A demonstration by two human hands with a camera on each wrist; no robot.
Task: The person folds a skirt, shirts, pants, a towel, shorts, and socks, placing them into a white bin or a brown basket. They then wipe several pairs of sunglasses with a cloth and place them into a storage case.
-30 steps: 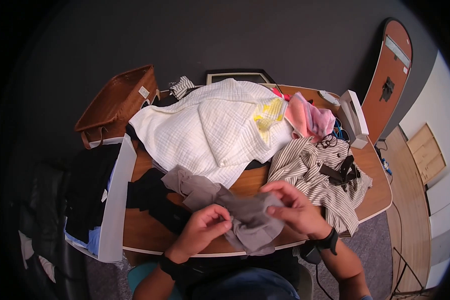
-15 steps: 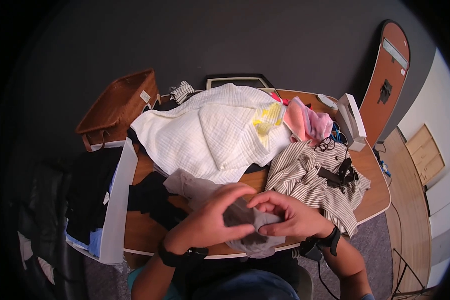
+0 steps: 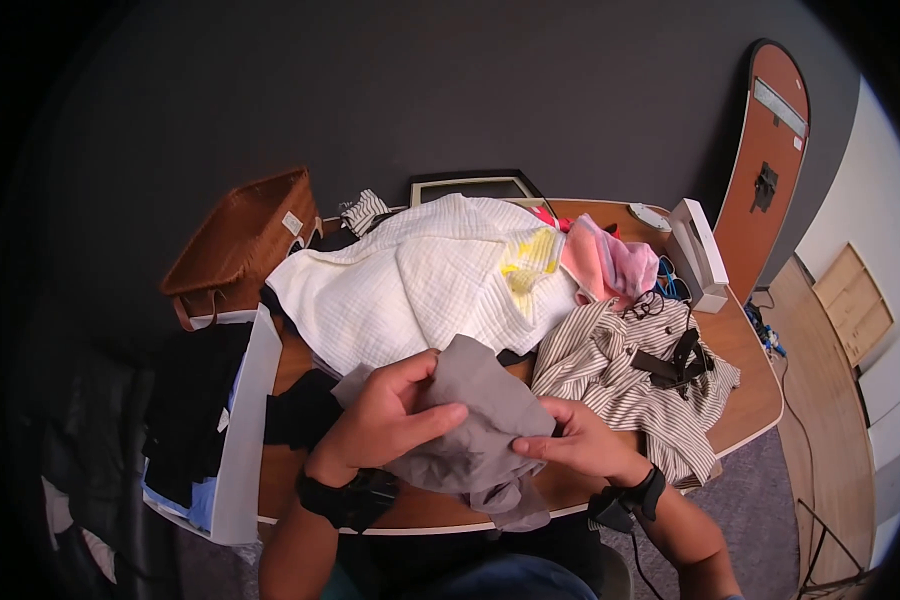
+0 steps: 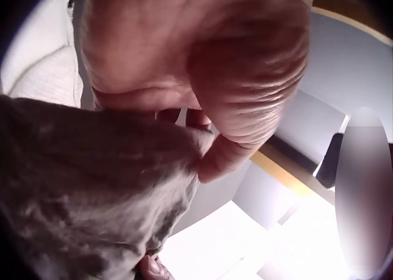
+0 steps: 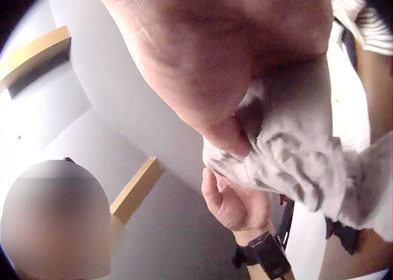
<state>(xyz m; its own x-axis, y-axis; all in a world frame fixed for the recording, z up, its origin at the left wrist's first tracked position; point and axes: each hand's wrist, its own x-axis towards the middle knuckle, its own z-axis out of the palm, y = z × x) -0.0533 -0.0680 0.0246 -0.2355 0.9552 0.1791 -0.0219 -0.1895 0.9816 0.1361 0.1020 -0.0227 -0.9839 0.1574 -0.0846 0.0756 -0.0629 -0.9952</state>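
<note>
A thin, wrinkled grey garment point(image 3: 475, 415) is stretched between the two hands above the front of the table. My left hand point(image 3: 395, 408) pinches its left edge, with the thumb point(image 4: 227, 157) over the fabric in the left wrist view. On the other side my right hand point(image 3: 585, 440) pinches the cloth, its thumb point(image 5: 224, 135) pressed on the bunched edge in the right wrist view. Loose folds hang below the hands toward the table's front edge. Which kind of garment it is, I cannot tell.
A white blanket point(image 3: 370, 290) with yellow marks covers the table's middle. Right of it lie a pink cloth point(image 3: 615, 265) and a striped shirt point(image 3: 610, 360). Black cloth point(image 3: 300, 410), a white box of clothes point(image 3: 245, 450) and a brown basket point(image 3: 240, 240) are at left.
Half a second ago the hands were close together over the bunched grey garment. Now they are farther apart, the left one moved left, and the garment is raised and spread between them.
</note>
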